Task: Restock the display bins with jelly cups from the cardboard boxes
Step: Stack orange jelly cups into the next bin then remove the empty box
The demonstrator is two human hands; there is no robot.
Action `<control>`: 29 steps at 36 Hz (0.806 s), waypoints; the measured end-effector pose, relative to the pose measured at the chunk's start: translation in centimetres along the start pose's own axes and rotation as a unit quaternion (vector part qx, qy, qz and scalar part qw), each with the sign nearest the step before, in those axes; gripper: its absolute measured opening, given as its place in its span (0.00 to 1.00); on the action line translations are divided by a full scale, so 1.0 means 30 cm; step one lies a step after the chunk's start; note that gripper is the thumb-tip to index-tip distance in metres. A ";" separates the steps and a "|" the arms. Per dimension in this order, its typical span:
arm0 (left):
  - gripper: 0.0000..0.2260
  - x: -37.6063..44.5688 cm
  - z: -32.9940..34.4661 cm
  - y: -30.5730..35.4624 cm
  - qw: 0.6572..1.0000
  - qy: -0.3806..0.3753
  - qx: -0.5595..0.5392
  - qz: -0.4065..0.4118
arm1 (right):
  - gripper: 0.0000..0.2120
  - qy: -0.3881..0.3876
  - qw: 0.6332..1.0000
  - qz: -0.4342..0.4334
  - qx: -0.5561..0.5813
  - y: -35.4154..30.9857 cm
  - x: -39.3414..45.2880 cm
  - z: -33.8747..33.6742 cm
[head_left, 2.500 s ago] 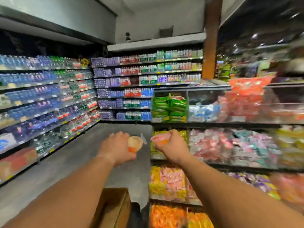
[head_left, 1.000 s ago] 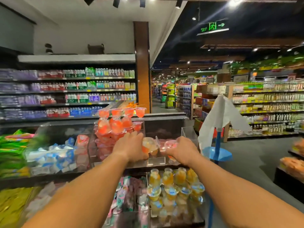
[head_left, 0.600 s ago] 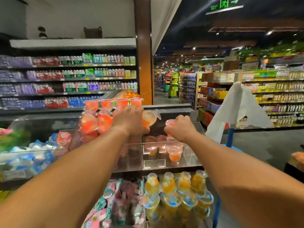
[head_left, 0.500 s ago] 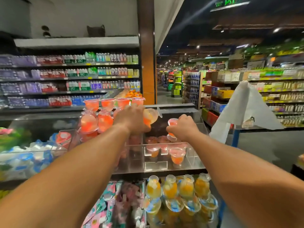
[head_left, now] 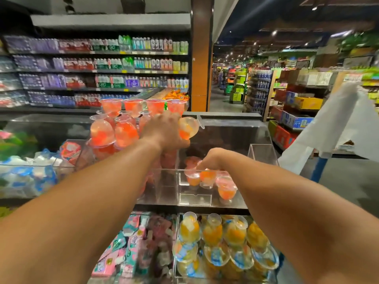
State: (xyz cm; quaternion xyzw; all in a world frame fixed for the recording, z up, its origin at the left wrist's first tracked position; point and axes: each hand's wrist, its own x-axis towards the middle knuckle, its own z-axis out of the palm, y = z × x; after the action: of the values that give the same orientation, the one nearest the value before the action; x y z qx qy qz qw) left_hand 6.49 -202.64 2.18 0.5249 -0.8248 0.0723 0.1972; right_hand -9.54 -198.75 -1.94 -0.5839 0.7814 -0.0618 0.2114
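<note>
The right hand point(head_left: 211, 160) dips into the clear acrylic bin point(head_left: 205, 193), fingers pinching a jelly cup point(head_left: 207, 176) to seat it among others, while the left hand point(head_left: 164, 132) grips another orange jelly cup point(head_left: 187, 128) above (presumably next).

Supermarket interior: long shelves of bottled drinks point(head_left: 106, 64) with price strips along the back wall, clear acrylic display bins point(head_left: 205, 193) stocked with jelly cups point(head_left: 211, 232) and wrapped sweets, more product aisles point(head_left: 254, 87) receding under ceiling spotlights.
</note>
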 end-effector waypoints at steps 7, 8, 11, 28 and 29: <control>0.34 0.023 0.025 0.001 1.000 0.006 -0.011 0.014 | 0.23 -0.162 0.986 0.036 -0.017 -0.049 -0.019 -0.011; 0.34 0.026 0.028 0.001 1.000 0.005 -0.012 0.015 | 0.25 -0.161 0.986 0.033 -0.022 -0.053 -0.027 -0.017; 0.34 0.033 0.047 0.000 1.000 0.001 -0.024 0.017 | 0.25 -0.134 0.991 -0.002 -0.030 -0.053 -0.053 -0.025; 0.38 0.033 0.093 -0.031 0.999 -0.008 -0.021 0.038 | 0.23 -0.088 0.994 0.013 -0.062 -0.087 0.038 0.012; 0.38 0.033 0.092 -0.032 0.999 -0.009 -0.020 0.039 | 0.24 -0.093 0.992 0.029 -0.082 -0.075 0.055 0.017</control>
State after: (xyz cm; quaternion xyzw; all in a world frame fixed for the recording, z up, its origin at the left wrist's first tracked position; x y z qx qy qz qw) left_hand 6.27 -204.80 -0.03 0.4893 -0.8476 0.0590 0.1969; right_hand -7.71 -200.92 -2.05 -0.5798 0.7771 0.0634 0.2365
